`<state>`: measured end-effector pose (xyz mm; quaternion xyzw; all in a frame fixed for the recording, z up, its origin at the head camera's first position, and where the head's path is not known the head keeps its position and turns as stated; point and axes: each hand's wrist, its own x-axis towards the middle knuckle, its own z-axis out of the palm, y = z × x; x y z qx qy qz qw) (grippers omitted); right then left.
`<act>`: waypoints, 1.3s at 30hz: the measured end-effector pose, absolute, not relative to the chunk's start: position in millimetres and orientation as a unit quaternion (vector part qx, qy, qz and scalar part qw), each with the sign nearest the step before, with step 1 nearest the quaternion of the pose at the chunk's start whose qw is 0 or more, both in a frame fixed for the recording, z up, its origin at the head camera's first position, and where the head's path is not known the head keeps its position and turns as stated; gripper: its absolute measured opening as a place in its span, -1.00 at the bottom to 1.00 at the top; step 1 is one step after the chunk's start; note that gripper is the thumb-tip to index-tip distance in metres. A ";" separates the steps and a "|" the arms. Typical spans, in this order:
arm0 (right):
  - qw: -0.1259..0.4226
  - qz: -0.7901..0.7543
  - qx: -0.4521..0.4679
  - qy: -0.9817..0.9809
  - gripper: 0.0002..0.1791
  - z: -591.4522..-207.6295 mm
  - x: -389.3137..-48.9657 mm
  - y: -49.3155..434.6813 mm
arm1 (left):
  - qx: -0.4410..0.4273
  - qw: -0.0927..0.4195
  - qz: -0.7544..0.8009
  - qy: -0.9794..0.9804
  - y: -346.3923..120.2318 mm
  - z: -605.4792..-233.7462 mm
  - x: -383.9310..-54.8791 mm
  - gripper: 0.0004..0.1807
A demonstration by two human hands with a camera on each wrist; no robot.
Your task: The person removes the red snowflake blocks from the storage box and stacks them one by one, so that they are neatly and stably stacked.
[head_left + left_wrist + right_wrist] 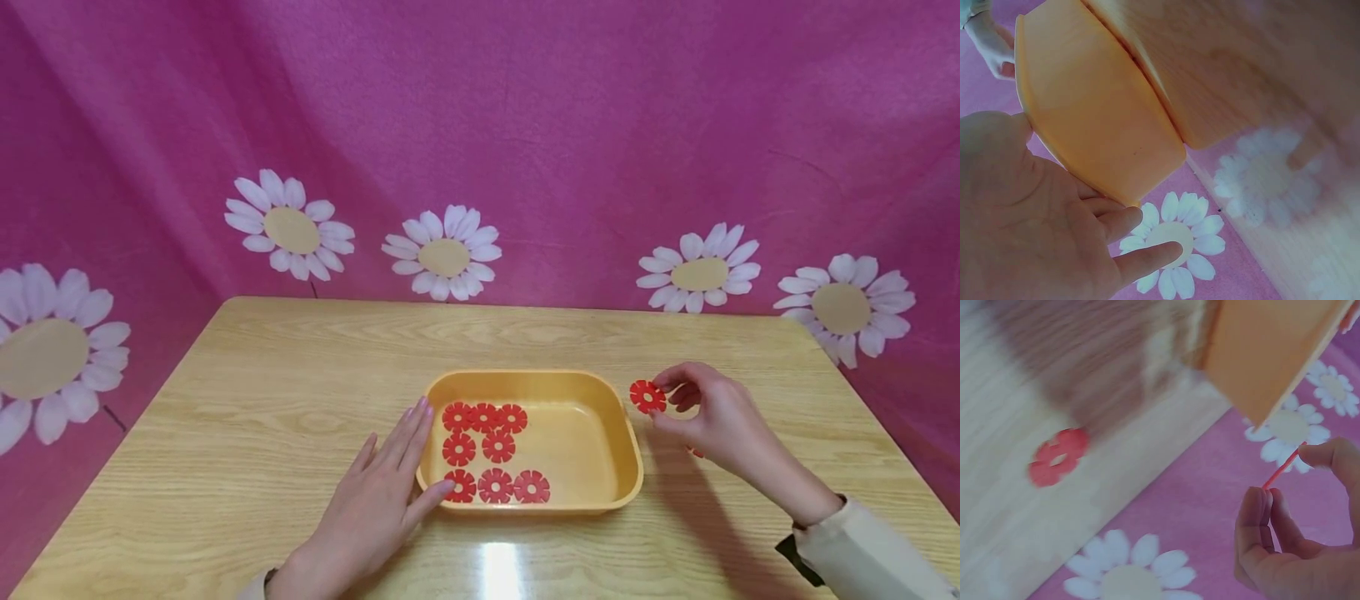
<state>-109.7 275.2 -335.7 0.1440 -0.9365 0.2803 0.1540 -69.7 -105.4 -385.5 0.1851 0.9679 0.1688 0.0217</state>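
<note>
A yellow rectangular tub (577, 450) stands on the table with several red notched discs (496, 485) lying in rows toward its left side. My left hand (375, 500) rests on the tub's left rim with straight fingers, the thumb reaching over the near corner. In the left wrist view that hand lies along the rim of the tub (1097, 106). To the right of the tub, above the table, my right hand (720, 412) pinches one red notched disc (647, 397) between thumb and fingers. The right wrist view shows this disc (1284, 466) edge-on.
Another red disc (1058, 457) lies on the table beneath the right hand, mostly hidden in the head view. The wooden table (300, 375) ends at a pink cloth (525, 150) printed with white flowers, which hangs behind and beside it.
</note>
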 end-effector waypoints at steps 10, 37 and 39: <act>0.156 0.258 0.109 -0.947 -0.60 -360.3 -105.3 312.7 | 0.189 0.013 0.163 0.968 -105.9 -385.8 -69.1 -0.06; 0.119 0.232 0.071 -0.963 -0.58 -408.5 -97.6 351.4 | 0.189 0.017 0.167 0.968 -106.2 -386.2 -69.9 -0.06; 0.114 0.230 0.066 -0.964 -0.57 -408.9 -97.3 351.1 | 0.190 0.018 0.166 0.968 -106.3 -386.1 -69.8 -0.06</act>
